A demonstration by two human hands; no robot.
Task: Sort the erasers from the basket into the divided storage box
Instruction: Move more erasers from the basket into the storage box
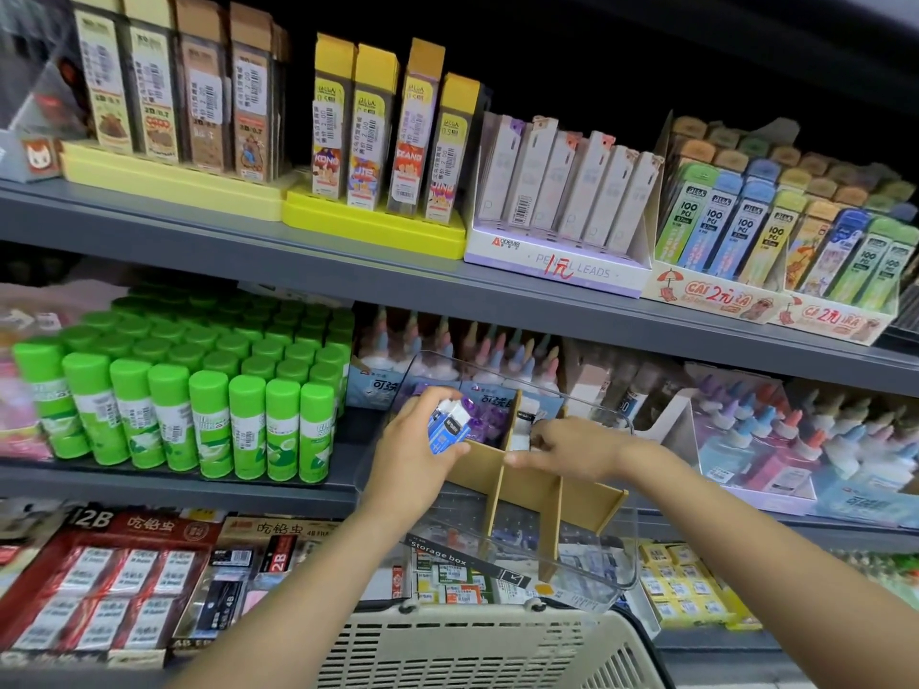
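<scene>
- Shop shelves (308, 271) of stationery fill the background.
- Basket (447, 643) at 6 o'clock.
- Storage box (587, 564) at centre, right hand (567, 447) pinching its divider (537, 482).
- Left hand (413, 460) grips light, firm erasers (450, 425) by their sleeves, at 11 o'clock.

Stationery shop: shelves (447, 290) of price-tagged glue sticks (209, 420) (pencil leads (562, 191) above)

Two forearms in view, both bare to lower frame edge. No sleeves, cuffs, gloves. No watch, bracelet, ring or band seen on left hand (415, 452) or right hand (567, 452). Fingernails short, unpainted where visible. No markings noted.
</scene>
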